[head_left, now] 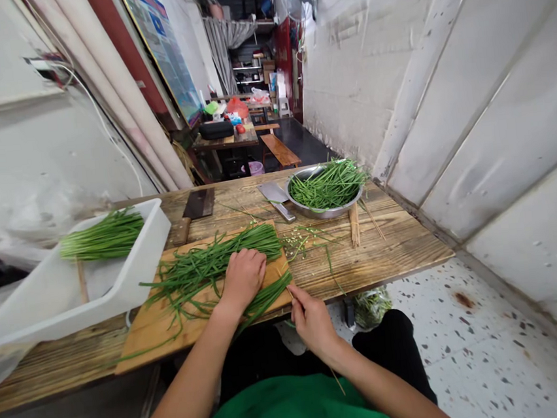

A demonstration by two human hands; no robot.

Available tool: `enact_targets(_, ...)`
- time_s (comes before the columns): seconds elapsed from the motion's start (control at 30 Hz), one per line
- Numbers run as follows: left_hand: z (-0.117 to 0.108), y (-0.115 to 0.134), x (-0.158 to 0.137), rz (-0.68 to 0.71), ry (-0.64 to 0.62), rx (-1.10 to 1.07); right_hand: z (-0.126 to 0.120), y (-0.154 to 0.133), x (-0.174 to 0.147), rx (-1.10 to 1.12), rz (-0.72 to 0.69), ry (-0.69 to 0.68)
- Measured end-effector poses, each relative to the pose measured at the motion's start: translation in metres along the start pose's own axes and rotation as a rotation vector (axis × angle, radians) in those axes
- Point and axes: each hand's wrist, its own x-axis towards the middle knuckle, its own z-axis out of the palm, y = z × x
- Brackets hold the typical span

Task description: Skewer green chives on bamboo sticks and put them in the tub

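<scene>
Long garlic chives (199, 262) lie across a wooden cutting board (145, 333). My left hand (245, 274) rests on them with its fingers curled down, between the large pile and a smaller bunch (270, 295) along the board's front edge. In my right hand (313, 320), pinched between thumb and fingers, is a thin bamboo skewer (338, 381). Its front end reaches the cut ends of the smaller bunch, and its back end sticks out below my wrist. Whether the tip has entered the stems I cannot tell.
A steel bowl (328, 212) of chives stands back right, beside bundled skewers (355, 224). Two cleavers, one metal-handled (277, 199) and one dark-bladed (199, 203), lie behind the board. Left is a white tray (141, 268) with more chives (104, 237). Chive scraps (306, 239) litter the wooden table (395, 250).
</scene>
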Motion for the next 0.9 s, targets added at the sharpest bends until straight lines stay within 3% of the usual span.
enact_targets(0.17,0.003,-0.002,-0.006,-0.047,0.003,-0.033,0.000,0.001,0.000,0.010,0.006,-0.004)
enact_targets(0.4,0.011,-0.007,-0.013,-0.138,0.014,-0.307,0.001,0.001,-0.001,0.001,0.006,0.004)
enact_targets(0.63,0.003,0.002,-0.012,-0.166,0.049,-0.268,0.000,0.000,-0.001,-0.003,0.006,-0.001)
enact_targets(0.9,0.012,0.000,-0.015,-0.245,-0.080,-0.396,0.000,-0.001,-0.001,-0.006,0.010,-0.004)
